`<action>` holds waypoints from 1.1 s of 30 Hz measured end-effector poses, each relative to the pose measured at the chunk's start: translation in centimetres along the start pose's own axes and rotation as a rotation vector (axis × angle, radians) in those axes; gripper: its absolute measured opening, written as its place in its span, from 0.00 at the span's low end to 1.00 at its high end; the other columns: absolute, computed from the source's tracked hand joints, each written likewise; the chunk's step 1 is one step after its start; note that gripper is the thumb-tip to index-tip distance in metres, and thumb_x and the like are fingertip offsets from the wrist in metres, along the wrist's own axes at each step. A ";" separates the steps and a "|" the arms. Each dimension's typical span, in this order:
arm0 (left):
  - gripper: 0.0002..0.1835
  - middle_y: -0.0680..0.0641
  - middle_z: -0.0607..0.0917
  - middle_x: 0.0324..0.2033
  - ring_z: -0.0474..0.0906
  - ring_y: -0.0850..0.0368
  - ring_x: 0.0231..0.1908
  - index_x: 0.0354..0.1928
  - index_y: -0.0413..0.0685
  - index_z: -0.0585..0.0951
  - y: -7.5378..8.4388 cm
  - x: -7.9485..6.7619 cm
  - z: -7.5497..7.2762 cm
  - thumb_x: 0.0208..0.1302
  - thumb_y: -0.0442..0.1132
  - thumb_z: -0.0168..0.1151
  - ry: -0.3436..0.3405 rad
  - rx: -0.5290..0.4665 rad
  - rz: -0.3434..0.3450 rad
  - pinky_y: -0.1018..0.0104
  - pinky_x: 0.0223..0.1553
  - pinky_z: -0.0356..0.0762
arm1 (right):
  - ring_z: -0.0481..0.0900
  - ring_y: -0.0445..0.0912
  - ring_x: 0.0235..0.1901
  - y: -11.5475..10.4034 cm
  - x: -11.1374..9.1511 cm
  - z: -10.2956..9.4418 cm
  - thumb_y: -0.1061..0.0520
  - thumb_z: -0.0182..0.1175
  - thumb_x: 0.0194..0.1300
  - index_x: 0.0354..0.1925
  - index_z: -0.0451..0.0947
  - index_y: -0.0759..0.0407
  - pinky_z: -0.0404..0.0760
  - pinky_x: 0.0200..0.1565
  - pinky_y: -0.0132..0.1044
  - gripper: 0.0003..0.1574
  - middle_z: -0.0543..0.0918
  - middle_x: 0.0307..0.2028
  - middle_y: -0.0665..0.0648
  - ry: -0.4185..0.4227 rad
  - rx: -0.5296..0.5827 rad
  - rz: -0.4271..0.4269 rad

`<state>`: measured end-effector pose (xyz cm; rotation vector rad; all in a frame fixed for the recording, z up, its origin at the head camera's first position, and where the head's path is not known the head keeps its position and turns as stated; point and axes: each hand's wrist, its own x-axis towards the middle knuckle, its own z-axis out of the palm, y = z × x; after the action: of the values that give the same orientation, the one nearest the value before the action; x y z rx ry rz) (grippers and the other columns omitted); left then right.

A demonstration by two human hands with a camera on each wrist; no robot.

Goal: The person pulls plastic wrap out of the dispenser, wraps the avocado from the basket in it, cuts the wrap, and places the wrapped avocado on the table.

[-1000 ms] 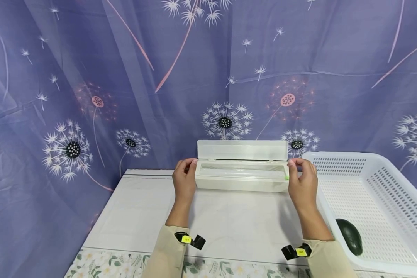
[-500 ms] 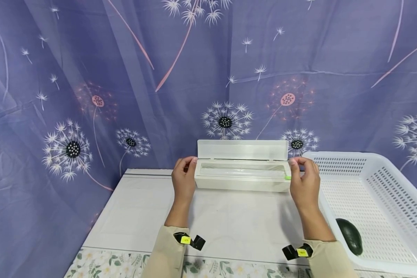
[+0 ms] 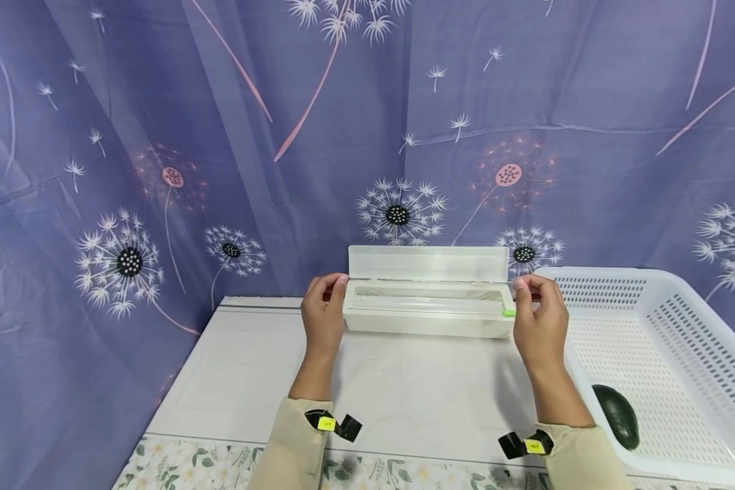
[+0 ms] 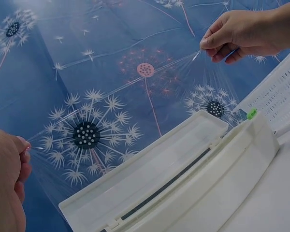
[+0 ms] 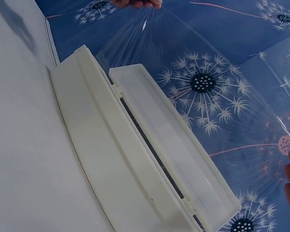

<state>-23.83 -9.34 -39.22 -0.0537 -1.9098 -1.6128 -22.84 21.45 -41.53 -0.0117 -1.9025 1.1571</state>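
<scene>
A white cling film dispenser lies on the table with its long lid tipped back. A roll of cling film shows through its window, and a green slider sits at the right end. Clear cling film is drawn up from the dispenser, its edge stretched between both hands in the wrist views. My left hand pinches one corner of that edge, near the box's left end. At the right end, my right hand pinches the other corner between thumb and fingers.
A white perforated basket stands to the right, close beside my right forearm. In it lies a dark green, smooth oblong vegetable. Behind the table hangs a purple dandelion-print curtain. A white cover lies over the tabletop.
My right hand has shifted slightly to the right and the left hand slightly to the left, widening the gap between them. The dispenser stays nearly in place.
</scene>
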 end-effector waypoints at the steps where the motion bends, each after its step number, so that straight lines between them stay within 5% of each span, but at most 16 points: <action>1: 0.09 0.37 0.80 0.34 0.71 0.61 0.31 0.40 0.34 0.84 0.0 0.0 0.0 0.65 0.35 0.62 0.000 0.000 0.002 0.80 0.34 0.68 | 0.68 0.26 0.37 -0.1 0.0 0.0 0.57 0.57 0.69 0.42 0.77 0.71 0.68 0.43 0.23 0.15 0.79 0.36 0.63 0.001 0.004 0.002; 11: 0.09 0.36 0.81 0.33 0.72 0.62 0.33 0.39 0.33 0.84 0.4 0.0 0.0 0.64 0.34 0.62 0.020 -0.006 0.033 0.80 0.35 0.69 | 0.69 0.26 0.38 -0.6 0.1 -0.4 0.58 0.56 0.70 0.42 0.77 0.71 0.68 0.44 0.19 0.14 0.79 0.37 0.62 0.001 0.026 0.001; 18: 0.09 0.37 0.82 0.35 0.73 0.64 0.34 0.39 0.34 0.84 0.6 0.0 -0.1 0.64 0.35 0.62 0.032 -0.008 0.046 0.81 0.36 0.70 | 0.70 0.25 0.38 -0.6 0.2 -0.3 0.56 0.56 0.70 0.41 0.76 0.71 0.69 0.44 0.19 0.15 0.75 0.36 0.42 0.004 0.022 -0.002; 33: 0.09 0.36 0.80 0.35 0.74 0.65 0.33 0.40 0.32 0.84 1.3 0.0 -0.3 0.64 0.33 0.62 0.012 -0.090 0.045 0.81 0.35 0.70 | 0.71 0.24 0.38 -1.3 0.3 -0.7 0.57 0.56 0.69 0.41 0.76 0.71 0.70 0.46 0.19 0.14 0.73 0.36 0.34 0.021 0.043 -0.010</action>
<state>-23.13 -9.32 -38.11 -0.1229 -1.8138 -1.6641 -22.00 21.30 -40.27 0.0095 -1.8563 1.1866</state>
